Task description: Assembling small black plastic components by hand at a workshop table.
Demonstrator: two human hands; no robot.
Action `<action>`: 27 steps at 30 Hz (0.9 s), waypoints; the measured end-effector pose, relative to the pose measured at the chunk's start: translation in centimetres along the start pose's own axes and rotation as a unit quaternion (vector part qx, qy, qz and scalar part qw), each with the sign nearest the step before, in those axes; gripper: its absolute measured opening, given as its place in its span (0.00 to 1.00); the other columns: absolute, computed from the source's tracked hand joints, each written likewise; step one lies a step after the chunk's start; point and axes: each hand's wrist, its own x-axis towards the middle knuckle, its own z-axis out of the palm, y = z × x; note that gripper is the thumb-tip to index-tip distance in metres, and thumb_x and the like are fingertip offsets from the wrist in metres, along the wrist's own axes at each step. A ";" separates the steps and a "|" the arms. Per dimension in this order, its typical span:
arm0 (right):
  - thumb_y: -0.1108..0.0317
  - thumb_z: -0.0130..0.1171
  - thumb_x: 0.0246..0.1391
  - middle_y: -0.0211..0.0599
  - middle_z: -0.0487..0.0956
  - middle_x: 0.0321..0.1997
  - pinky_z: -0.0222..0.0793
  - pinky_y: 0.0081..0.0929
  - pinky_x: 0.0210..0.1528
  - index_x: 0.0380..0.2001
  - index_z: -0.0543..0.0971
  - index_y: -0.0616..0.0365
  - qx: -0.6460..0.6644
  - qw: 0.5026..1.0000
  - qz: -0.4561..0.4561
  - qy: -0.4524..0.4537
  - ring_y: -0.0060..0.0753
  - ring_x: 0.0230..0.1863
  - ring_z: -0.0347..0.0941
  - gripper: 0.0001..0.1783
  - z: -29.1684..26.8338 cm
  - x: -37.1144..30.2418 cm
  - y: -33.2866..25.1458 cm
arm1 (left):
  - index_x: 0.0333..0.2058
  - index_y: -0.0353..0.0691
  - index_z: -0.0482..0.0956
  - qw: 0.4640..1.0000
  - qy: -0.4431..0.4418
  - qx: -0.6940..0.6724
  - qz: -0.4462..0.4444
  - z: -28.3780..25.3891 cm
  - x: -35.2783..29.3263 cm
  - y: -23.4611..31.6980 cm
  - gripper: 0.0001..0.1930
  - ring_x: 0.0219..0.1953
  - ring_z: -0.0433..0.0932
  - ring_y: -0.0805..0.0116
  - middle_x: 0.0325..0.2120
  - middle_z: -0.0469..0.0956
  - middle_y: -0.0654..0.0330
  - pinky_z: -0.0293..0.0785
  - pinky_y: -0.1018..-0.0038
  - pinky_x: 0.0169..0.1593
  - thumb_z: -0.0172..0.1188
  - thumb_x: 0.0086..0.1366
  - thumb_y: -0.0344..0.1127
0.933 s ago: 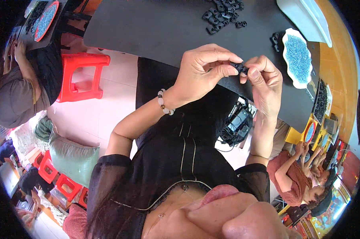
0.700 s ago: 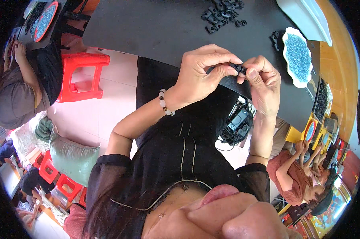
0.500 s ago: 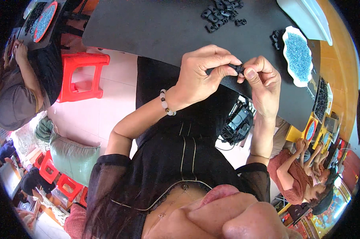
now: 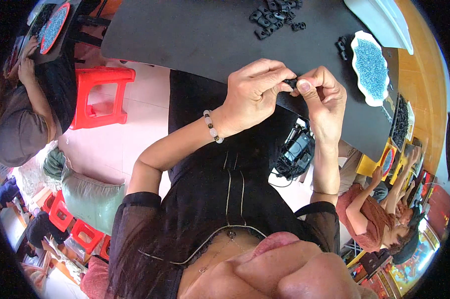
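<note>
My left hand, with a bead bracelet at its wrist, pinches a small black plastic piece between thumb and forefinger. Thumb and fingers of my right hand press together against the piece's right end. Whatever sits between those right fingertips is hidden. Both hands are above the near edge of the dark table. Farther off lies a loose pile of similar black pieces. To the right, a white scalloped dish holds tiny clear-blue beads. A few black pieces lie beside it.
A white plastic bin stands at the far right of the table. Below the table edge is a black device with cables. On the left are a red stool and a co-worker. More people work at the right.
Both hands have shifted slightly left with the black piece. My right fingers have closed in around its end. The co-worker at left has moved a hand toward their bead dish.
</note>
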 end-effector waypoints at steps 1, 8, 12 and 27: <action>0.78 0.60 0.57 0.32 0.78 0.26 0.69 0.17 0.34 0.24 0.74 0.61 -0.001 1.000 -0.001 0.000 0.17 0.28 0.72 0.08 0.0 0.0 0.0 | 0.37 0.35 0.84 1.000 -0.001 0.008 0.005 0.0 0.0 -0.1 0.11 0.31 0.81 0.72 0.33 0.82 0.56 0.78 0.79 0.31 0.63 0.57 0.17; 0.77 0.60 0.56 0.30 0.78 0.25 0.68 0.17 0.33 0.23 0.74 0.61 -0.089 0.996 0.005 -0.003 0.16 0.27 0.72 0.09 0.0 0.4 0.4 | 0.38 0.34 0.84 0.999 -0.002 0.032 0.024 0.2 -0.4 -0.7 0.12 0.32 0.82 0.68 0.34 0.82 0.55 0.80 0.76 0.34 0.61 0.55 0.15; 0.75 0.61 0.57 0.29 0.78 0.25 0.69 0.16 0.33 0.24 0.74 0.60 -0.088 0.996 0.013 -0.012 0.16 0.27 0.72 0.09 -0.2 0.5 0.3 | 0.38 0.35 0.84 0.997 -0.010 0.060 0.049 0.1 -0.4 -0.8 0.12 0.32 0.82 0.65 0.35 0.82 0.54 0.80 0.75 0.34 0.62 0.55 0.16; 0.52 0.60 0.60 0.41 0.79 0.46 0.76 0.24 0.43 0.51 0.75 0.67 0.266 0.946 0.097 -0.160 0.27 0.39 0.78 0.28 -2.5 -1.0 0.4 | 0.38 0.37 0.85 0.998 -0.020 -0.047 0.030 -0.1 0.0 2.4 0.11 0.37 0.80 0.71 0.40 0.77 0.59 0.79 0.77 0.41 0.68 0.54 0.23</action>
